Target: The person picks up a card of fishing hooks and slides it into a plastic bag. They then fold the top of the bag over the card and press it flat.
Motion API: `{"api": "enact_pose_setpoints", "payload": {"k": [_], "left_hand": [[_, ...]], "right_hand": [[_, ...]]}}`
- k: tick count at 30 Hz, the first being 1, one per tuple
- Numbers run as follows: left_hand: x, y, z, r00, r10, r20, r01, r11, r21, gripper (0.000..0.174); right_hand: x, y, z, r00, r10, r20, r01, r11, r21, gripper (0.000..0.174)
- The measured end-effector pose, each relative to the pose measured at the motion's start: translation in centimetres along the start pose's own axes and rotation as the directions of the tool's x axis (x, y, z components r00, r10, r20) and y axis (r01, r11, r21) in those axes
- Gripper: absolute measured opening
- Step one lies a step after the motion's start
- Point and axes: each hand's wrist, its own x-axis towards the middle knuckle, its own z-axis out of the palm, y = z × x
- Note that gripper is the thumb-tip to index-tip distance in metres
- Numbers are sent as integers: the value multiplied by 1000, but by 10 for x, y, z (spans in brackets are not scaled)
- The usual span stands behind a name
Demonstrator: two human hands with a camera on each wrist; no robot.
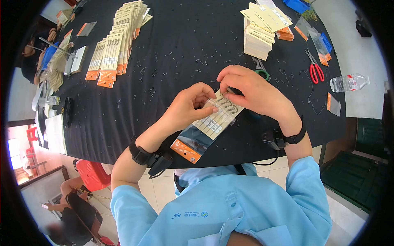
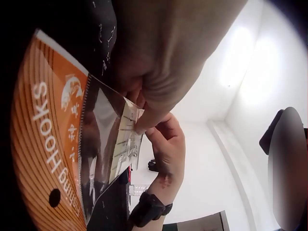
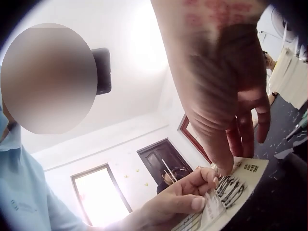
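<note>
A cream card (image 1: 213, 128) carrying a row of dark fishing hooks (image 3: 230, 193) lies partly inside a clear plastic bag (image 1: 197, 137). The bag's orange end reads "Fishing Hooks" (image 2: 50, 134) and points toward the person's body. My left hand (image 1: 189, 104) pinches the bag with the card at its left edge, thumb on top. At the card's far end, my right hand (image 1: 256, 91) pinches the edge near the hooks, its other fingers bent above it. In the right wrist view, the hooked end of the card (image 3: 250, 175) sticks out of the bag.
Bagged hook cards (image 1: 111, 53) lie in overlapping rows at the far left. A stack of cream cards (image 1: 257, 43) stands far right. Green-handled scissors (image 1: 262, 74) lie behind my right hand; red-handled scissors (image 1: 316, 73), a water bottle (image 1: 349, 83) and an orange-ended bag (image 1: 333, 105) lie right.
</note>
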Motion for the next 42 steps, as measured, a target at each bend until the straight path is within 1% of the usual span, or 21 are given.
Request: {"api": "enact_pose_setpoints", "payload": {"k": [2,4,8,10,11,13,14,20,22,26,28,32,34,37,42], "left_hand": [[0,0,0,1000,-3,-1,3,1000,5,27],[0,-1,0,1000,-1,1,1,1000,8,27],[0,0,0,1000,9,-1,-9,1000,8,27],[-1,2,0,1000,-13,-2,14,1000,20,27],[-1,2,0,1000,-13,-2,13,1000,20,27],[-1,1,0,1000,-12,-2,12,1000,17,27],[0,0,0,1000,-12,-2,12,1000,17,27],[0,-1,0,1000,6,3,-6,1000,22,27],[0,-1,0,1000,2,2,-2,999,36,27],[0,-1,0,1000,12,-1,-12,1000,28,28],[0,-1,0,999,41,6,-41,999,18,25],[-1,0,0,1000,19,-9,-19,1000,-12,20],[-1,1,0,999,45,-18,-45,999,-10,17],[-2,4,1,999,21,-40,-20,1000,11,17],[-1,3,1,998,39,-54,-37,999,39,18]], "right_hand": [[0,0,0,999,-23,-27,23,1000,8,9],[0,1,-1,1000,-19,19,19,1000,-22,10],[0,1,-1,999,9,33,-8,999,-32,10],[0,2,1,998,-48,-38,46,998,-37,9],[0,1,0,998,-48,-38,46,998,-37,9],[0,1,-2,999,15,33,-14,1000,-28,11],[0,1,-2,999,15,33,-14,1000,-28,11],[0,2,1,999,-34,16,34,999,-10,12],[0,3,3,997,-75,4,75,997,-27,11],[0,0,6,995,-96,-13,95,994,-47,10],[0,1,6,996,-90,-8,90,996,-26,10],[1,0,6,998,-71,-1,71,997,-20,10],[1,1,7,998,-67,-2,67,998,-8,10],[1,1,7,998,-62,8,62,998,-14,10],[1,1,7,998,-63,14,63,998,-31,10]]}}
